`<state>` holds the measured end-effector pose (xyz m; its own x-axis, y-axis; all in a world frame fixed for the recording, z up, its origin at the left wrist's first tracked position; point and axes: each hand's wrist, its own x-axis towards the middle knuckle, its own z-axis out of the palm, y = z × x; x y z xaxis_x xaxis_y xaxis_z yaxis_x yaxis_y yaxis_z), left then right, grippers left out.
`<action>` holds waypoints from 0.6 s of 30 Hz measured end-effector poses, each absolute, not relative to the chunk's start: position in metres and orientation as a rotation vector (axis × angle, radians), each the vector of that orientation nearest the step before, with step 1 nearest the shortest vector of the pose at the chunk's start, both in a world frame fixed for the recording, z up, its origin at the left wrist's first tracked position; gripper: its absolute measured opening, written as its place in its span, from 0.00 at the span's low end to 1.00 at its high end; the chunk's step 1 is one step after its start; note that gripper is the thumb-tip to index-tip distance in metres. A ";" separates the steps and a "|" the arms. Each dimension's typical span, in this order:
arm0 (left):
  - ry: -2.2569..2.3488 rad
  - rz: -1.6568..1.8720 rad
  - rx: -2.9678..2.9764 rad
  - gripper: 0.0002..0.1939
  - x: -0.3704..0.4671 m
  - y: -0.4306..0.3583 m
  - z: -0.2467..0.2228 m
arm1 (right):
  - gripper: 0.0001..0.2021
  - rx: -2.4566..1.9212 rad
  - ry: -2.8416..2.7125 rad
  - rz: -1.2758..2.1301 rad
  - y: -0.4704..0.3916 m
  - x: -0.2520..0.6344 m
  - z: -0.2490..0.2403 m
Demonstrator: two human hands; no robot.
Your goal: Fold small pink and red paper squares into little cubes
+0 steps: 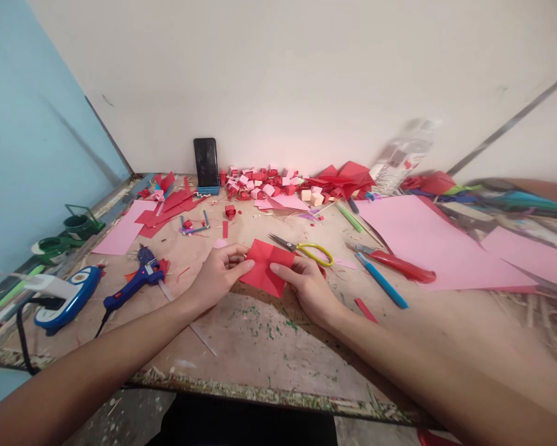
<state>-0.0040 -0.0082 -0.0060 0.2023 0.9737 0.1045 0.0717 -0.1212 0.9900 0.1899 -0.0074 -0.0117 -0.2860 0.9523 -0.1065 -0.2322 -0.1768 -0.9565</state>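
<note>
A square sheet of red paper [267, 267] with crease lines is held up over the middle of the table. My left hand [225, 272] pinches its left side, thumb on top and fingers behind. On the right side, my right hand [306, 285] grips it the same way. Just behind my right hand lie scissors with yellow handles [313, 251], their blades pointing left. A small red strip [365, 311] rests on the table to the right of that hand.
Many small red and pink paper boxes [264, 184] are heaped by the wall, beside a phone [206, 162] on a stand. A blue glue gun [136, 279] lies left. Rightward are a red cutter [403, 265], a blue pen [383, 280], pink sheets [427, 241] and a bottle [403, 155].
</note>
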 end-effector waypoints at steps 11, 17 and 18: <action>1.164 1.254 2.573 0.13 -0.013 -0.011 -0.018 | 0.10 -1.011 -1.154 1.599 -0.007 0.188 -0.011; 1.151 1.204 2.708 0.18 -0.015 -0.015 -0.012 | 0.09 -1.010 -1.151 1.553 -0.006 0.188 -0.010; 1.152 1.171 2.722 0.18 -0.015 -0.016 -0.011 | 0.08 -1.018 -1.158 1.553 -0.006 0.188 -0.009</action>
<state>-0.0146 -0.0165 -0.0111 0.4661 0.6064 0.6443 0.6340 -0.7368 0.2347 0.1881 -0.0058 -0.0092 -0.2377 0.9672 -0.0898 -0.1900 -0.1370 -0.9722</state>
